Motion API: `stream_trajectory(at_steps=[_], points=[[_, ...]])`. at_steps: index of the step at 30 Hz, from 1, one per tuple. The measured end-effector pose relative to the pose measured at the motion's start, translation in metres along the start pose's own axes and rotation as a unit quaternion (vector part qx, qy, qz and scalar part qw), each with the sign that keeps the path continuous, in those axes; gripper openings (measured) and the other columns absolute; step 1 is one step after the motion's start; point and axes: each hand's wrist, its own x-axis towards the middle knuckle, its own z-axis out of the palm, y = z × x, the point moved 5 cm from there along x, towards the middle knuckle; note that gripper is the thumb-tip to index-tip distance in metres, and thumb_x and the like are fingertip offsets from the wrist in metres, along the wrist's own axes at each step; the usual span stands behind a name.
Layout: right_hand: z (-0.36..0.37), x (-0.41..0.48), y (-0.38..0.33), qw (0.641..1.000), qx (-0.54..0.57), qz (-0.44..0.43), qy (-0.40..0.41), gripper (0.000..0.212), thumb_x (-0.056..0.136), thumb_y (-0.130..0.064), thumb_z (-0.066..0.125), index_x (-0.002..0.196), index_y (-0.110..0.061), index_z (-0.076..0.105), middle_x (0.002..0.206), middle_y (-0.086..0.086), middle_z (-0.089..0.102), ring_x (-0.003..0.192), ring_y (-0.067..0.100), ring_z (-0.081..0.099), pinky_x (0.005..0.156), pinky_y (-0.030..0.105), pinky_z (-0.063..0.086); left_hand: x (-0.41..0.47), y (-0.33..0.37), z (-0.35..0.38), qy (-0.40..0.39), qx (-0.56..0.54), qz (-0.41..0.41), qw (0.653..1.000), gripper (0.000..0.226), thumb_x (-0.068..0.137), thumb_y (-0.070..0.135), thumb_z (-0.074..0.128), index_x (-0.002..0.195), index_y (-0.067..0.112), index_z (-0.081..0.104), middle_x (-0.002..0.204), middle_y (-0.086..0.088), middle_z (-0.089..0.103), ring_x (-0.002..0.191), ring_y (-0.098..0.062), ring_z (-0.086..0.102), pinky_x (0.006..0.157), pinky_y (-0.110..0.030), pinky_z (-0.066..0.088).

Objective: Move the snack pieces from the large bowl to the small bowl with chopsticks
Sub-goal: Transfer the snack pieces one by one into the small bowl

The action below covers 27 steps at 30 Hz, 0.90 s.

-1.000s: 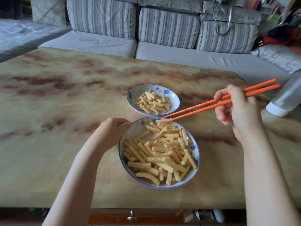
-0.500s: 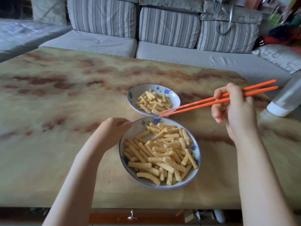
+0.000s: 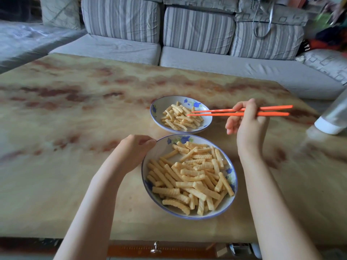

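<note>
Fingers of the left hand [image 3: 135,147] curl out of sight beneath the knuckles at the far left rim of the large bowl [image 3: 163,149]; whether they pinch the rim or merely lean on it cannot be told. The right hand [image 3: 247,124] pinches the orange chopsticks [image 3: 221,112] mid-length. Their tips sit slightly apart over the small bowl [image 3: 156,109], and any piece between them is lost against the snack pieces [image 3: 178,118] heaped there. Most pieces lie in the large bowl, nearer the person. Both bowls sit just apart on the marbled table [image 3: 75,128]. A white-based container [image 3: 332,121] is cut off at the right edge. A striped sofa [image 3: 199,29] stands behind.
</note>
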Motion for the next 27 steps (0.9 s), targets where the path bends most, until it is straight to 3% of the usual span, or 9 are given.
stream_trajectory(at_steps=[14, 19, 27], points=[[0.002, 0.004, 0.010, 1.000, -0.017, -0.008, -0.025, 0.039, 0.104, -0.022, 0.030, 0.074, -0.010, 0.052, 0.041, 0.005, 0.055, 0.034, 0.018, 0.046, 0.040, 0.022, 0.032, 0.002, -0.002, 0.000, 0.002, 0.002, 0.002, 1.000, 0.021, 0.092, 0.024, 0.052, 0.092, 0.020, 0.073, 0.086, -0.006, 0.069, 0.077, -0.021, 0.057, 0.081, -0.034, 0.050], [-0.015, 0.005, -0.009, 1.000, -0.010, -0.002, -0.022, 0.040, 0.100, -0.019, 0.032, 0.068, -0.011, 0.053, 0.038, 0.004, 0.051, 0.032, 0.020, 0.041, 0.038, 0.020, 0.031, 0.001, -0.002, -0.001, -0.001, 0.000, 0.003, 1.000, 0.020, 0.092, 0.023, 0.052, 0.088, 0.021, 0.071, 0.085, -0.006, 0.069, 0.076, -0.022, 0.058, 0.079, -0.034, 0.051], [-0.027, 0.001, -0.036, 0.992, -0.011, 0.019, -0.122, 0.041, 0.101, -0.021, 0.031, 0.067, -0.011, 0.053, 0.035, 0.004, 0.045, 0.031, 0.020, 0.034, 0.038, 0.023, 0.022, 0.000, 0.000, 0.000, 0.009, 0.011, 0.008, 1.000, 0.022, 0.093, 0.023, 0.052, 0.094, 0.016, 0.072, 0.085, -0.008, 0.068, 0.076, -0.021, 0.055, 0.076, -0.030, 0.047]])
